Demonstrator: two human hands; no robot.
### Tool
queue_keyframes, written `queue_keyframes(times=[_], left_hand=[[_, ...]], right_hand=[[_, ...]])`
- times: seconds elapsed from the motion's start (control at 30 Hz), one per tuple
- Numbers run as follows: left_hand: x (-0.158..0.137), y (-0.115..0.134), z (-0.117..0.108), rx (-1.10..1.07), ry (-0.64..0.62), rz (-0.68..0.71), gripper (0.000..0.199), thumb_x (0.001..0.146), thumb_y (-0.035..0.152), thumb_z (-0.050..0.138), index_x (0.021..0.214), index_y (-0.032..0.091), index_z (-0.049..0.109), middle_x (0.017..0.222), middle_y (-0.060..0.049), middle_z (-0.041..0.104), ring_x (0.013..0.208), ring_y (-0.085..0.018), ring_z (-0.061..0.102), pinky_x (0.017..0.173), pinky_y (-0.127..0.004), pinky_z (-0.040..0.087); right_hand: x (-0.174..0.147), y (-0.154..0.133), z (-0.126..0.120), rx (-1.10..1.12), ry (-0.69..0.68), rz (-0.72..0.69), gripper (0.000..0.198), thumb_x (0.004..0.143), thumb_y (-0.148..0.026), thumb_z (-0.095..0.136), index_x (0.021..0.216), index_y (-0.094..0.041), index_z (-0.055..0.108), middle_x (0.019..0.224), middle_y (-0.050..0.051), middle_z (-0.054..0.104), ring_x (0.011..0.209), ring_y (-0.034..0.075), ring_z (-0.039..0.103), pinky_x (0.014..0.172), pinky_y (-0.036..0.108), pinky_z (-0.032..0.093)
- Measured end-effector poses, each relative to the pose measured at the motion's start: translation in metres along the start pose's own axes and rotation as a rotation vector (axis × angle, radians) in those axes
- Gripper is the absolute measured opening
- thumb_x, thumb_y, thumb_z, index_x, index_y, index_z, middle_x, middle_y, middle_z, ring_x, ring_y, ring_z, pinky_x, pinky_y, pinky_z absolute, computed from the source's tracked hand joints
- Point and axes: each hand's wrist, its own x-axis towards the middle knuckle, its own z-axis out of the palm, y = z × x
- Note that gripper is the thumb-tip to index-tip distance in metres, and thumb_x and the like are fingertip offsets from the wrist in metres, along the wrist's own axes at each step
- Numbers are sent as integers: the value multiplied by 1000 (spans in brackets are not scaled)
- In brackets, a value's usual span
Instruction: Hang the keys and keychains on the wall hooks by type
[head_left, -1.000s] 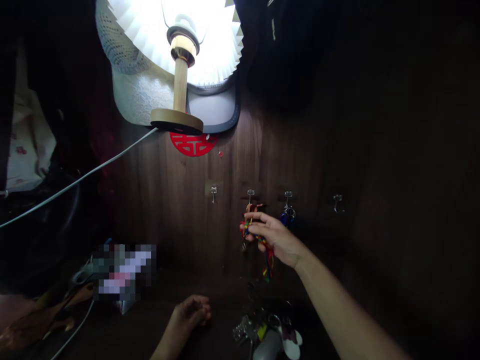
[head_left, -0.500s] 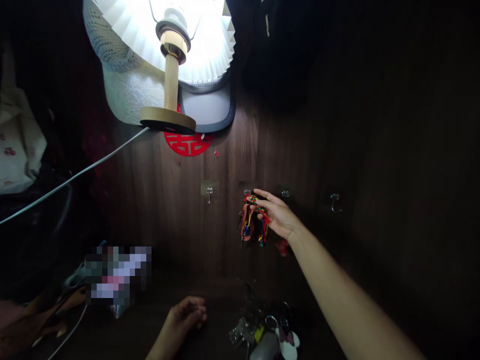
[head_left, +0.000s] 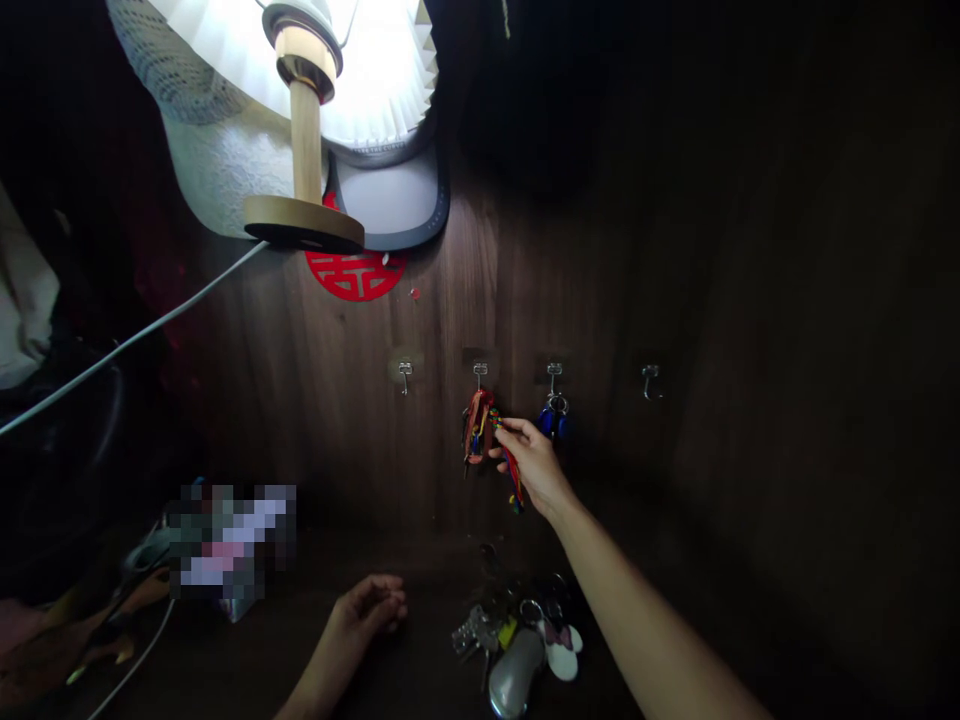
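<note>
My right hand [head_left: 531,462] pinches a multicoloured braided cord [head_left: 512,472], whose red, blue and yellow strands hang below the fingers. Beside the fingertips, a reddish bunch of straps and cords [head_left: 477,425] dangles from a small metal hook [head_left: 480,371] on the brown wood panel. Whether the braid is joined to that bunch I cannot tell. Behind the hand, a blue item with metal rings [head_left: 555,412] hangs from another hook. My left hand [head_left: 373,606] is loosely closed low down, and nothing shows in it. Several keys and a grey fob [head_left: 517,672] lie to its right.
A lit lamp [head_left: 306,140] with a pleated shade stands out at upper left, its white cable [head_left: 142,333] running left. Caps [head_left: 390,205] hang behind it, above a red paper cutout [head_left: 356,277]. Free hooks [head_left: 406,372] flank the hanging things. A blurred-out item [head_left: 232,540] lies lower left.
My right hand has moved down from the hook with the braided cord, its fingers closing more. The blue item now shows behind it. The view has shifted slightly; my left hand stays put.
</note>
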Motion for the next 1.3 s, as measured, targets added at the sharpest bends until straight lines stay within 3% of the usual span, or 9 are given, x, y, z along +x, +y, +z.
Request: queue_keyframes(times=[0.27,0.53,0.8,1.03,1.3], left_hand=[[-4,2,1,5,2,4,45,53,49,77,82,16,65,73,-2,67,71,-17,62,63,-25,47],[-8,5,1,59,2,21,43,56,49,76,83,17,66,75,-3,68,72,-18,63,66,-26,49],[-8,3,5,146,-16,44,45,56,52,74,82,16,65,73,-3,67,70,-18,63,64,-26,48],[-14,9,10,333,-40,77,35,64,48,68,83,18,67,74,-3,70,71,-19,63,66,-25,48],[-13,9,11,436,-97,75,28,68,41,65,85,19,69,76,-2,71,76,-19,63,71,-25,46]], right_hand=[[-20,48,-3,-30,16,85,30,60,-31,71,81,-18,54,66,-5,60,50,8,60,44,17,45],[-53,79,-25,-96,6,167,35,58,-32,72,85,-19,55,66,-5,61,55,10,63,49,20,48],[-82,89,-53,-212,-43,158,36,61,-38,67,90,-19,58,72,-1,64,56,13,64,52,24,48],[-107,91,-82,-366,-122,106,20,66,-30,61,83,-20,62,72,-1,64,63,16,64,63,30,49],[-123,89,-108,-513,-203,108,16,70,-24,55,83,-22,64,74,0,65,66,17,63,61,29,49]])
